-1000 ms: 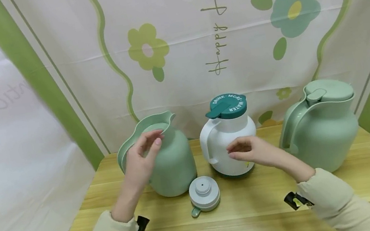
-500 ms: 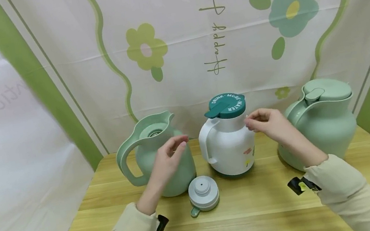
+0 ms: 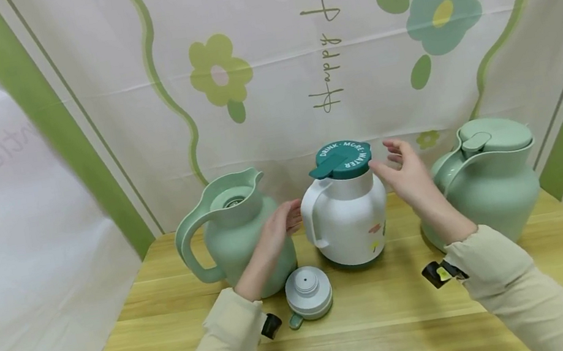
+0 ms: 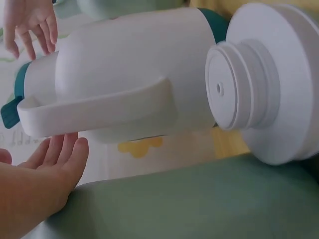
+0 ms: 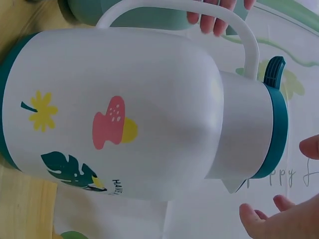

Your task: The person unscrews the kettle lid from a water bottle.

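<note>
A white vacuum jug (image 3: 349,220) with a teal lid (image 3: 344,159) stands upright in the head view, its handle (image 4: 99,110) on the left. My left hand (image 3: 278,231) is beside that handle, fingers extended, holding nothing. Near the lid's right side is my right hand (image 3: 405,173), thumb and fingers spread apart with nothing between them. In the right wrist view, its fingers (image 5: 279,224) are around the level of the spout. Behind my left hand stands a pale green jug (image 3: 236,239) with its top uncovered. A grey-white stopper (image 3: 309,293) with a green tab lies in front of it.
Another pale green jug (image 3: 503,182), its lid on, stands at the right behind my right forearm. The wooden table (image 3: 386,332) runs toward me. A printed cloth (image 3: 271,47) hangs behind the jugs.
My left hand has moved right, from over the left green jug to the white jug's handle. My right hand has risen from the white jug's front to its lid, and its fingers have spread.
</note>
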`<control>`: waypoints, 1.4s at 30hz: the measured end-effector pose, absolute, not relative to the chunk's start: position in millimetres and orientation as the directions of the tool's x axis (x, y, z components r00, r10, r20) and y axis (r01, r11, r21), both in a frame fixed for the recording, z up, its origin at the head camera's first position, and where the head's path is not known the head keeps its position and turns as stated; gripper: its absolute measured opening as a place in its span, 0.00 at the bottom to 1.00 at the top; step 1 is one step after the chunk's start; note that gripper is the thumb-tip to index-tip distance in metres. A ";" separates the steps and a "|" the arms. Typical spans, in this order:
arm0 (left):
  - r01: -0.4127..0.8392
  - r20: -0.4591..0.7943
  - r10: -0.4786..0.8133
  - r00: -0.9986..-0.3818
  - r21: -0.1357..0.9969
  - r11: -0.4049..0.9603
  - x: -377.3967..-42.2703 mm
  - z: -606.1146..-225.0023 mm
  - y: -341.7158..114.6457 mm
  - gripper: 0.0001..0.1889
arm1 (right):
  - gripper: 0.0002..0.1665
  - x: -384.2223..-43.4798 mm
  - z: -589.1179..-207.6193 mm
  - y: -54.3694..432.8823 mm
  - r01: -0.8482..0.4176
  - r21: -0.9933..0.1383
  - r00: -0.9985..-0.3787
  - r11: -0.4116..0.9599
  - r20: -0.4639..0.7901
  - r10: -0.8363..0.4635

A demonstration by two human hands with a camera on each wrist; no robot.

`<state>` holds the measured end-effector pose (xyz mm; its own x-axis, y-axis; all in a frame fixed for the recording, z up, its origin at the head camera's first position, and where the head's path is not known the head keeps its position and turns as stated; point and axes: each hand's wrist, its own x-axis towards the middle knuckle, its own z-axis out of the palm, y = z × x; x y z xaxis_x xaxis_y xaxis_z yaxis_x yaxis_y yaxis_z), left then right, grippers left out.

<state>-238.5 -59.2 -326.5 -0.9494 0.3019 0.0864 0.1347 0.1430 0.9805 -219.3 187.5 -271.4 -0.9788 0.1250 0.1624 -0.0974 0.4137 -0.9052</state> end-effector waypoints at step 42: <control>0.109 0.005 0.337 -0.941 0.951 0.289 -249.1 -328.1 -52.0 0.15 | 0.73 -243.1 -264.4 118.6 0.058 -0.690 -0.975 0.722 0.118 0.191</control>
